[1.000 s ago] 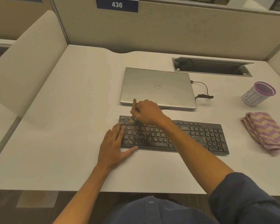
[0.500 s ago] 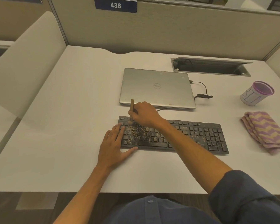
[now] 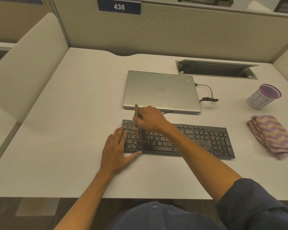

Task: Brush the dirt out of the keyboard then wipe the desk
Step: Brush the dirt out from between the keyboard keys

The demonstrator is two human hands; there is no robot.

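Black keyboard [image 3: 198, 140]: flat on the white bench [image 3: 65, 146], just in front of the closed silver laptop [image 3: 160, 90]; pale crumbs scattered over its keys. Right hand [image 3: 150, 119]: grip closed round a wooden-handled brush [image 3: 136, 113], bristles down on the keyboard's upper left keys. Left hand [image 3: 117, 151]: grip open, flat, holding nothing, fingers on the keyboard's left end. Folded purple-and-yellow cloth [image 3: 273, 135]: right of the keyboard, apart. Purple-rimmed cup [image 3: 263, 97]: beyond the cloth.
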